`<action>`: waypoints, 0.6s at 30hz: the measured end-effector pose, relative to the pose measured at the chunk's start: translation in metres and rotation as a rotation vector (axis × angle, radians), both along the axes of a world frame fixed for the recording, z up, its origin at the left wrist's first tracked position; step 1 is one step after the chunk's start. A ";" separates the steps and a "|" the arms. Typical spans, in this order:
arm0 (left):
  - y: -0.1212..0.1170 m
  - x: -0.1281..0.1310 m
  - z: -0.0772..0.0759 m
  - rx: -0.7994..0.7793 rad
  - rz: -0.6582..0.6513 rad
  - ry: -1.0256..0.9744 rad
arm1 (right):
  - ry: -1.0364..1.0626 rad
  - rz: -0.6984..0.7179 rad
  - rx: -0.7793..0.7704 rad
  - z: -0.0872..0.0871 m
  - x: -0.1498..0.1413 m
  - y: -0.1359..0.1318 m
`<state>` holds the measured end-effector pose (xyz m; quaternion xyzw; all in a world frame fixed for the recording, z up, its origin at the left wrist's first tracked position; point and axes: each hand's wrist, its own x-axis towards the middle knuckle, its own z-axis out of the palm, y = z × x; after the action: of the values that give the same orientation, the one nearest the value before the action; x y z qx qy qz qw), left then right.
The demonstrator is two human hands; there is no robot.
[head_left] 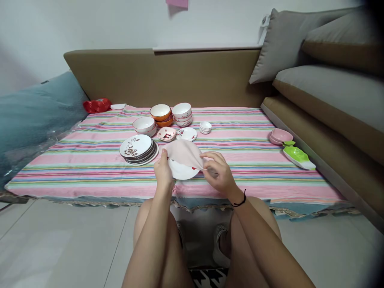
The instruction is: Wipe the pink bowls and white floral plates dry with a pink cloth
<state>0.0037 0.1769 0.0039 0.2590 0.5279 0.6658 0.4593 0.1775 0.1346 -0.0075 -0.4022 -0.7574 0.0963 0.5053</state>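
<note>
With left hand (163, 170), gripping left edge of white plate (182, 171); with right hand (218, 170), pinching pink cloth (184, 152) at its right end. Probably wiping, going by cloth spread over the far part of plate. To do well: grip firmly at the rim, support from below, tilt little. Better to bunch cloth into a pad than pinch a loose corner — otherwise likely to slide without much pressure. Work round the rim, then across the middle, turning plate to reach the part under the left thumb. Stay above striped sheet (270, 172) in case of a slip.

On left: closed, pressing with thumb on top, fingers mostly out of sight underneath. On right: half curled, thumb and forefinger pinched on cloth, other fingers loosely bent. Located between both hands, over near edge of sheet — right of plate stack (136, 147), nearer than square dish (166, 134). Cannot tell whether touching sheet or lifted.
</note>
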 end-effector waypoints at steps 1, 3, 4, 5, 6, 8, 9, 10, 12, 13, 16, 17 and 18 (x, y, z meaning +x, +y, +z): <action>0.000 -0.001 0.000 -0.007 0.009 0.004 | -0.017 0.030 -0.008 0.000 -0.001 -0.001; 0.001 -0.002 0.000 -0.015 0.012 0.014 | -0.038 0.060 -0.030 0.000 -0.003 -0.002; 0.002 -0.003 0.000 -0.016 -0.002 0.027 | -0.034 0.060 -0.035 -0.001 -0.003 -0.002; 0.002 -0.004 0.000 -0.016 -0.027 0.047 | -0.018 0.044 -0.035 -0.001 -0.003 -0.002; 0.001 -0.004 -0.001 -0.017 -0.065 0.077 | 0.009 0.010 -0.029 -0.001 -0.002 -0.002; -0.001 -0.004 -0.002 -0.015 -0.174 0.177 | 0.065 -0.084 -0.014 0.000 -0.002 -0.001; -0.002 -0.003 -0.003 -0.004 -0.241 0.241 | 0.079 -0.131 -0.014 -0.001 -0.002 -0.001; -0.004 -0.002 -0.003 0.014 -0.311 0.301 | 0.077 -0.165 -0.021 -0.001 -0.002 -0.001; -0.008 0.003 -0.004 0.060 -0.442 0.391 | 0.037 -0.184 -0.048 -0.003 -0.005 0.000; -0.010 0.006 -0.004 0.080 -0.496 0.411 | 0.012 -0.183 -0.065 -0.004 -0.007 0.001; -0.014 0.013 -0.005 0.099 -0.590 0.396 | -0.009 -0.206 -0.124 -0.009 -0.012 0.003; -0.015 0.014 -0.005 0.099 -0.608 0.383 | 0.008 -0.236 -0.150 -0.010 -0.013 0.004; -0.015 0.015 -0.005 0.099 -0.620 0.374 | 0.034 -0.272 -0.183 -0.010 -0.013 0.005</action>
<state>0.0183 0.1614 -0.0011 0.5458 0.4663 0.4608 0.5219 0.1645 0.1395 -0.0177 -0.5438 -0.6752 0.1025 0.4877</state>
